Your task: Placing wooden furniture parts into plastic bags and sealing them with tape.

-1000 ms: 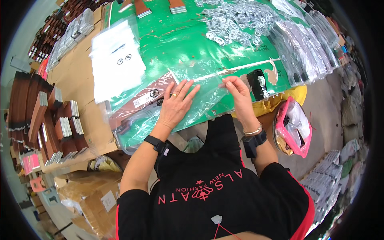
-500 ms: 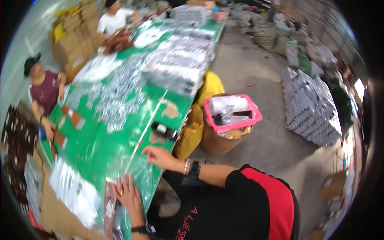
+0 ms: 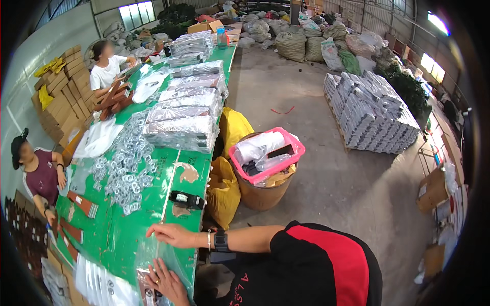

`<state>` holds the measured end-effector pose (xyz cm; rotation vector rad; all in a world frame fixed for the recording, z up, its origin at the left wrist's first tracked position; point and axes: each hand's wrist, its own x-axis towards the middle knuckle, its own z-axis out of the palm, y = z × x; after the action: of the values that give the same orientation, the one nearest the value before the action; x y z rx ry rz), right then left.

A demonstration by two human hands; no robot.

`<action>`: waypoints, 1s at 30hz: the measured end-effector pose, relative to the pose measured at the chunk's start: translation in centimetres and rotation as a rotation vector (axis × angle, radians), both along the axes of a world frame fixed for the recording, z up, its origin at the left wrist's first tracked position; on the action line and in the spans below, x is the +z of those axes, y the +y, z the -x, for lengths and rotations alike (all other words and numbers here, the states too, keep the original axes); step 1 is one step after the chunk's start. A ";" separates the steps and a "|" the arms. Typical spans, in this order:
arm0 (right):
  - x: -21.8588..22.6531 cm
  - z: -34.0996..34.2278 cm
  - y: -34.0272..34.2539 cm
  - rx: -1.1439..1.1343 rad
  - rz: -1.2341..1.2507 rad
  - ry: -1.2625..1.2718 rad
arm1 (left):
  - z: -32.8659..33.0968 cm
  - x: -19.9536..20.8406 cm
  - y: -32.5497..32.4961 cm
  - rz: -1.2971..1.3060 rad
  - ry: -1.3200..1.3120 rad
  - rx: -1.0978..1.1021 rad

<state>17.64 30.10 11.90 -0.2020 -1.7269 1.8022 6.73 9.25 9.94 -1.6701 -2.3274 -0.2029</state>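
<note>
Head view: 1 clear, thin plastic bag [image 3: 177, 261], on the green-topped bench [image 3: 115, 234] near its edge; 1 flat brown piece [image 3: 145, 282] under the film. Left hand [image 3: 167, 282]: fingers apart, laid on the bag. Right hand [image 3: 173, 235]: fingers curled at the bag's far end; cannot tell whether clamped on film. Beyond: 1 heap of silver-coloured rings [image 3: 127, 176].

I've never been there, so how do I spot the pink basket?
Find the long green table, then look past its right edge. A round brown bin stands there by yellow sacks, and the pink basket sits on top. Bright pink sets it apart from those yellow and brown neighbours.
</note>
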 end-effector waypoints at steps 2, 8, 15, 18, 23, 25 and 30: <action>-1.3 -0.6 1.0 -0.358 -0.518 -0.046 | -0.5 0.4 0.0 0.060 0.061 0.064; -1.7 -2.0 1.1 -0.286 -0.426 -0.323 | 0.4 -0.5 -0.5 -0.001 -0.073 -0.047; -5.4 -0.1 1.1 -0.275 -0.619 -0.510 | -0.3 -0.5 -1.1 -0.073 -0.010 0.012; -2.9 0.2 2.4 -0.239 -0.830 -0.497 | 0.4 -1.2 0.5 -0.072 -0.042 -0.070; -1.9 6.5 3.9 0.125 -0.492 -0.774 | 0.6 -0.4 1.4 -0.104 -0.017 -0.055; -1.9 8.3 2.3 -0.087 -0.573 -0.654 | 0.6 0.3 0.6 -0.192 0.057 -0.048; -1.2 12.6 1.9 -0.033 -0.615 -0.594 | 0.0 0.2 -0.2 -0.241 -0.033 -0.081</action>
<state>5.02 32.03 10.75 -0.5334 -2.5822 1.1609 6.74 9.01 10.12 -1.6520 -2.1599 -0.5088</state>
